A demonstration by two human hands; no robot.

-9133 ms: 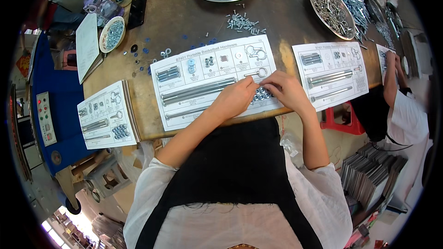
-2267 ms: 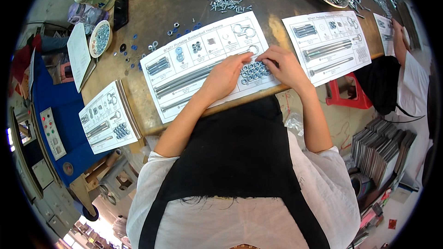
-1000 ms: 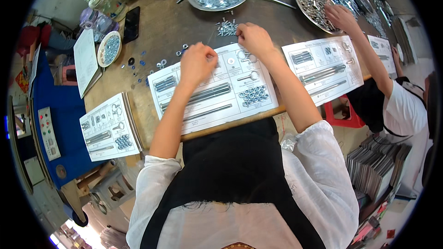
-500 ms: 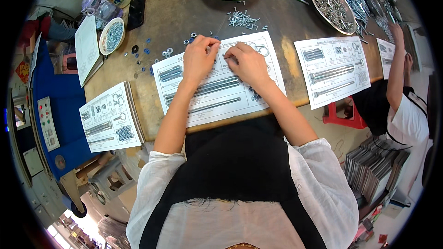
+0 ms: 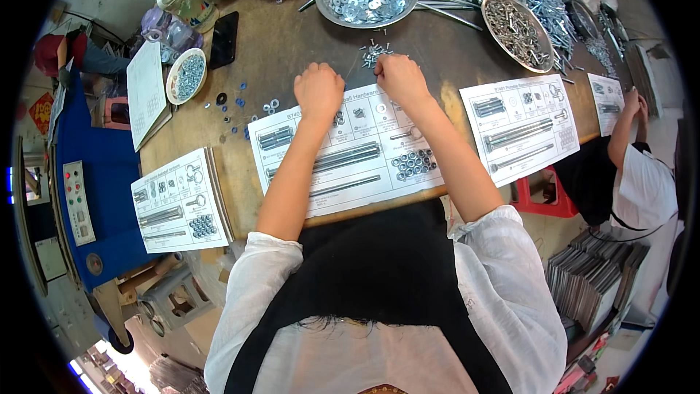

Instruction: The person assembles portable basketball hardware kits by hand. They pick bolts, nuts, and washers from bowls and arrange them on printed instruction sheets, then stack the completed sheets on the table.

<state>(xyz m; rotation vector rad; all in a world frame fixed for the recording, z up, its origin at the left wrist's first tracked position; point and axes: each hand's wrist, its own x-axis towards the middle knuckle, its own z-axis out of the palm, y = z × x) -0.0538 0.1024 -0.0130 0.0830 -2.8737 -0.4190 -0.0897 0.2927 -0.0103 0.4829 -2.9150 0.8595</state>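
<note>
Before me on the table lies a white sheet (image 5: 350, 193) printed with pictures of bolts, nuts and other hardware. My left hand (image 5: 319, 93) is curled shut over its far edge, just right of some loose washers (image 5: 270, 106). What its fingers hold, if anything, is hidden. My right hand (image 5: 402, 79) is beyond the same edge, its fingers bent together beside a small heap of short screws (image 5: 373, 54). Whether a screw is between those fingers cannot be made out.
Similar printed sheets lie left (image 5: 175, 204) and right (image 5: 519, 120). A metal bowl of washers (image 5: 367, 18), a bowl of screws (image 5: 516, 36) and long rods (image 5: 456, 0) occupy the far side. A phone (image 5: 224, 39) lies near a small dish (image 5: 187, 79). Another person (image 5: 642, 182) works at right.
Both hands have moved away from me, off the sheet's middle to its far edge. My right hand has come to the screw heap. The view has shifted slightly.
</note>
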